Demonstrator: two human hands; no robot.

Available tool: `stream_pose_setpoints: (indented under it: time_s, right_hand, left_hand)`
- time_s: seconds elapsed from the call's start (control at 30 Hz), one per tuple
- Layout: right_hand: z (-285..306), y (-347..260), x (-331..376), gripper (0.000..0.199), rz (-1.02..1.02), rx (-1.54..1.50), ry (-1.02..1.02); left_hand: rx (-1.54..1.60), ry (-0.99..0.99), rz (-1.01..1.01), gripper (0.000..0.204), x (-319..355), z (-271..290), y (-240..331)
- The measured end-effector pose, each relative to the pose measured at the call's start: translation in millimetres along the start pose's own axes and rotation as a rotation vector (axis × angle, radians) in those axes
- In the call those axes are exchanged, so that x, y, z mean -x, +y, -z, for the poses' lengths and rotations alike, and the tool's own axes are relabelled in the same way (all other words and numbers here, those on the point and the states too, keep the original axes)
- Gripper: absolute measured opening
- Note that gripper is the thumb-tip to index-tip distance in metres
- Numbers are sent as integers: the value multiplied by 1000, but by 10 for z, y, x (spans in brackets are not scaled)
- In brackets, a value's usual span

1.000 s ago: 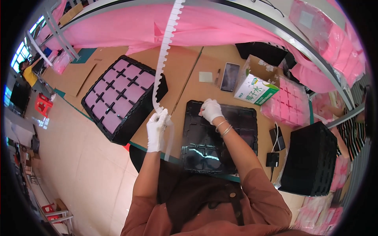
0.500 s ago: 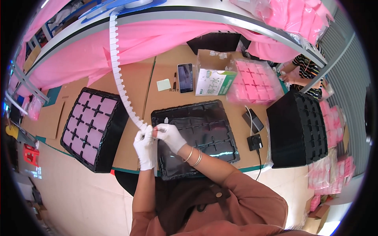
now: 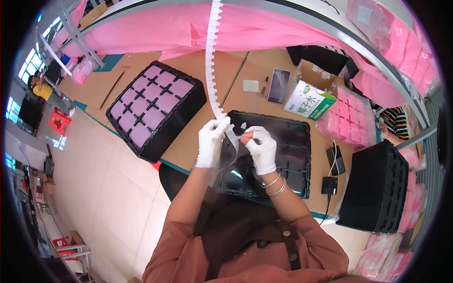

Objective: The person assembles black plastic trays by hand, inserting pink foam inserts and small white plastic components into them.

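**Both gloved hands on the white strip above the black tray**

We see our left hand [image 3: 211, 141], in a white glove, closed with its fingers pinched on the lower end of a long white notched plastic strip [image 3: 212, 61] that runs up and away out of the top of the picture. Our right hand [image 3: 262, 148], also gloved in white and with thin bangles at the wrist, has its fingers curled together just beside the left; its fingertips meet at a thin clear film [image 3: 232, 141] that peels off the strip's end and hangs between the two hands. Whether a small part is held in those fingertips, we cannot tell.

Under both hands, at the near edge of the bench, lies a shallow glossy black compartment tray [image 3: 292, 155]. At the left end of the bench sits a black gridded tray filled with pink squares [image 3: 153, 107]. At the right end stands a tall stack of black trays [image 3: 375, 188], with a small black charger and cable [image 3: 330, 181] between it and the glossy tray.

Further back lie a dark smartphone [image 3: 278, 85], a green and white carton [image 3: 307, 101] and a bag of pink sheets [image 3: 351, 120]. Pink foam sheeting [image 3: 155, 30] hangs along the far edge.
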State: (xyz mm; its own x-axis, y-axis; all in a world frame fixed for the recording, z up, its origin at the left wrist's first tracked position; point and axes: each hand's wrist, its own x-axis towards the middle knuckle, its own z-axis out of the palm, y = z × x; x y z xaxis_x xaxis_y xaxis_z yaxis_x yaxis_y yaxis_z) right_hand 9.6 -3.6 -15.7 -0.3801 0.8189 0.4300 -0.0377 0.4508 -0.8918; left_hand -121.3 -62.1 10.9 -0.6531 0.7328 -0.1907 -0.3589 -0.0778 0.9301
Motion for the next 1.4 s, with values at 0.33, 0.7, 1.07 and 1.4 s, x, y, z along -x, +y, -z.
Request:
stream_pose_setpoints:
  time_s: [0.33, 0.7, 1.07, 1.4]
  right_hand:
    - [2, 243, 481, 11, -167, 271, -643]
    - [-229, 473, 571, 9, -140, 314, -213]
    - [-121, 55, -118, 10, -449, -400, -192]
    - [850, 490, -506, 9, -32, 231, -26]
  left_hand:
    - [3, 109, -55, 17, -204, 410, 21]
    - [-71, 37, -45, 17, -40, 382, 29]
    - [-72, -63, 66, 22, -4, 21, 23]
    - [-85, -6, -1, 15, -227, 158, -53]
